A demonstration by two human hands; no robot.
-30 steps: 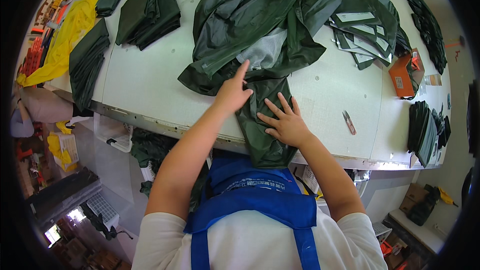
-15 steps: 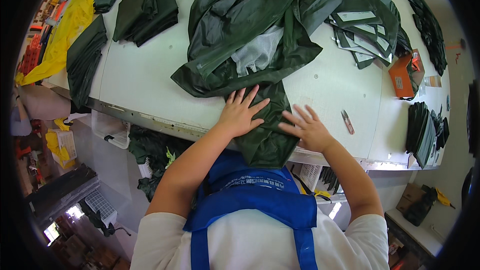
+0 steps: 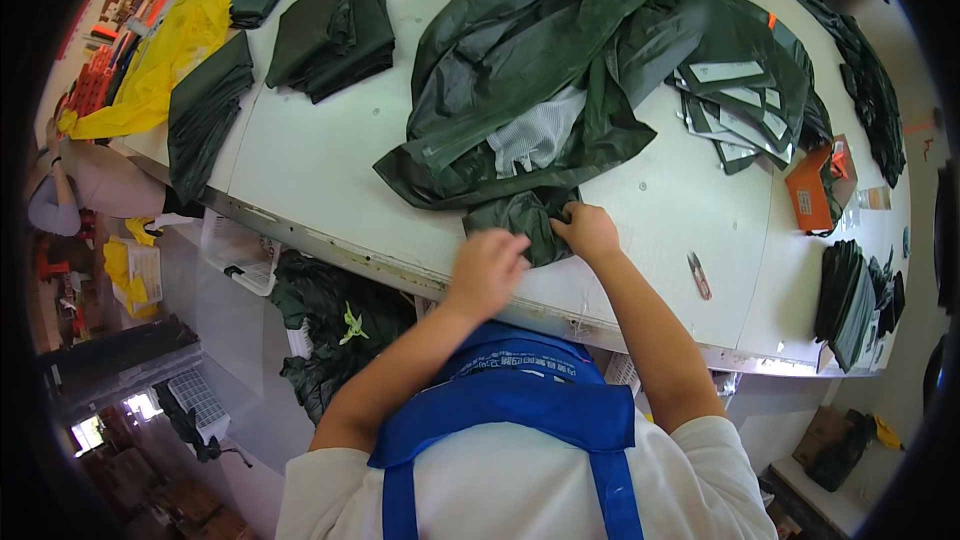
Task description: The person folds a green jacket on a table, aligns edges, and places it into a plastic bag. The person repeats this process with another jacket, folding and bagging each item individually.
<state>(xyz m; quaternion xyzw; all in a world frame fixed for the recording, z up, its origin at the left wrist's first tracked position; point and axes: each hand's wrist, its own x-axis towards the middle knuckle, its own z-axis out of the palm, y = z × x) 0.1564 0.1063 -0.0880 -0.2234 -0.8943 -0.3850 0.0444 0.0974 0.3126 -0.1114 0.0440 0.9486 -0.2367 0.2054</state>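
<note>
A dark green rain garment point(image 3: 530, 50) with a pale mesh lining point(image 3: 540, 135) lies bunched on the table in front of me. Its narrow near end point(image 3: 545, 235) is doubled over close to the table's front edge. My right hand point(image 3: 592, 233) pinches the right side of this folded end between thumb and fingers. Above its left side hangs my left hand point(image 3: 487, 273), fingers curled and smeared by motion, so I cannot see whether it grips any cloth.
Folded dark green garments point(image 3: 335, 35) are stacked at the far left, near a yellow one point(image 3: 180, 50). Labelled flat packets point(image 3: 740, 105), an orange box point(image 3: 812, 190) and small red-handled snips point(image 3: 699, 276) lie to the right. Someone sits beyond the table's left edge.
The near end of the garment, which hung over the table edge, is now folded back onto the table. My right hand has taken hold of it; my left hand has lifted off its flat rest.
</note>
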